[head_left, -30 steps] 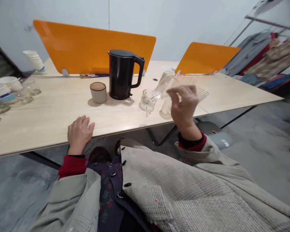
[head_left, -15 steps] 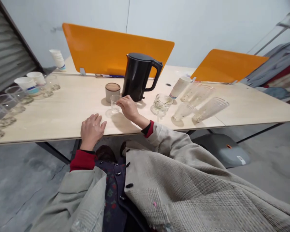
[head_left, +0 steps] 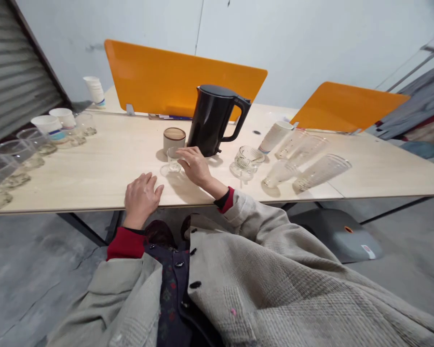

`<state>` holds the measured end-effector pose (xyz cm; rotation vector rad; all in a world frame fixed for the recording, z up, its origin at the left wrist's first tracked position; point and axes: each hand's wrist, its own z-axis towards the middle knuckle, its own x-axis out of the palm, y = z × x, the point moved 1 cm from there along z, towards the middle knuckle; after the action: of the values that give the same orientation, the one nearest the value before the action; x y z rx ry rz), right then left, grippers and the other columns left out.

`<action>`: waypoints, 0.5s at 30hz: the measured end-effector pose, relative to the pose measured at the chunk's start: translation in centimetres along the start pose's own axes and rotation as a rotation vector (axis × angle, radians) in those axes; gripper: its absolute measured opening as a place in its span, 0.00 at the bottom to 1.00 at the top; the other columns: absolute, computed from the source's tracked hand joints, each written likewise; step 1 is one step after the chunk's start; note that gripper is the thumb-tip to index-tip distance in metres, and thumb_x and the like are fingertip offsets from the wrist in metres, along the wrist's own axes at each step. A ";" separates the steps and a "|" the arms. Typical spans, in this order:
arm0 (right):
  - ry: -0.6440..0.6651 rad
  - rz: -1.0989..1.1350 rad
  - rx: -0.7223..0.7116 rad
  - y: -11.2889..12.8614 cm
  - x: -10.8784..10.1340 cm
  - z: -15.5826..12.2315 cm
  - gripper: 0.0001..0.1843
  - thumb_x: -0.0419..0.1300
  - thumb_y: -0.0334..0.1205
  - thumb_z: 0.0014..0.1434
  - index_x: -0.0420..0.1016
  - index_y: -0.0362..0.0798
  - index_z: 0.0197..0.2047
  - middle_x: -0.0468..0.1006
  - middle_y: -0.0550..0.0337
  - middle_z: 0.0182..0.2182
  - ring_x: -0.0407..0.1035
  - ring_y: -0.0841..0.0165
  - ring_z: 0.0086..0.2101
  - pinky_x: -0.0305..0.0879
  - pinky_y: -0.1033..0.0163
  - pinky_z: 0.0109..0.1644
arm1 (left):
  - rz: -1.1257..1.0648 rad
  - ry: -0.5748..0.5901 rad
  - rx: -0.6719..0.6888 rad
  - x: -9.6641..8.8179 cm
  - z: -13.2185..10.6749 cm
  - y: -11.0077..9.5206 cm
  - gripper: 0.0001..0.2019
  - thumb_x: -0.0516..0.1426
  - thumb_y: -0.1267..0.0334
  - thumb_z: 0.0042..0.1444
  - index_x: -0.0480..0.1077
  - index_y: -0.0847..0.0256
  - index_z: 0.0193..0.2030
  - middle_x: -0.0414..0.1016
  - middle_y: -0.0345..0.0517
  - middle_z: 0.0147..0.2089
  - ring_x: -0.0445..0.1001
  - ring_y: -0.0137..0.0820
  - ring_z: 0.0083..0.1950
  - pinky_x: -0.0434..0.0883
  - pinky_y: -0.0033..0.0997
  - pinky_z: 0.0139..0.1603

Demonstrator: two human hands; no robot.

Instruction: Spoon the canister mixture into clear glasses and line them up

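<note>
My right hand (head_left: 197,167) is at the middle of the pale wooden table (head_left: 104,168), with its fingers closed around a small clear glass (head_left: 174,160). That glass stands just in front of a beige mug with a wooden lid (head_left: 174,140). A black electric kettle (head_left: 208,120) is close behind my fingers. My left hand (head_left: 142,200) lies flat on the table's front edge, fingers apart, touching nothing else.
To the right lie a white paper cup (head_left: 275,137), a ribbed glass (head_left: 248,161) and tall clear glasses (head_left: 321,172), some tipped over. More cups (head_left: 48,126) and glasses (head_left: 10,154) stand at the left. Orange divider panels (head_left: 184,77) rise behind the table.
My right hand has moved left from the glasses, and the small glass now stands by the mug. My head has turned, shifting the whole view; between the last two frames my hands barely moved.
</note>
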<state>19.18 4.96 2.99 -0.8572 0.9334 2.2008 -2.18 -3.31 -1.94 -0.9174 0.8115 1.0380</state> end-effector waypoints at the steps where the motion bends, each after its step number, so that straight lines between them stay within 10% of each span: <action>1: -0.034 0.001 0.013 -0.3 -0.4 0.0 0.20 0.58 0.36 0.72 0.83 0.53 0.61 0.83 0.53 0.63 0.69 0.51 0.61 0.64 0.43 0.72 | 0.002 0.001 0.001 0.0 0.0 0.0 0.19 0.53 0.54 0.73 0.78 0.56 0.62 0.76 0.55 0.73 0.70 0.50 0.75 0.68 0.52 0.71; 8: -0.151 -0.048 0.194 -2.9 -3.0 3.5 0.24 0.55 0.46 0.74 0.78 0.48 0.67 0.81 0.47 0.65 0.70 0.51 0.62 0.63 0.45 0.73 | 0.028 -0.005 0.011 0.1 -0.1 -0.1 0.20 0.53 0.54 0.73 0.78 0.59 0.62 0.76 0.57 0.73 0.71 0.51 0.75 0.69 0.53 0.71; 15: 0.030 -0.051 0.290 -3.5 -0.1 9.2 0.42 0.57 0.68 0.72 0.70 0.45 0.74 0.72 0.38 0.72 0.67 0.44 0.69 0.62 0.39 0.75 | 0.019 0.004 0.000 -0.1 -0.2 -0.3 0.20 0.53 0.54 0.73 0.78 0.59 0.63 0.77 0.57 0.73 0.71 0.52 0.75 0.69 0.53 0.70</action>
<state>18.79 14.08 6.73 -0.7680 1.1953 1.9519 -1.95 -3.54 -1.88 -0.9139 0.8248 1.0529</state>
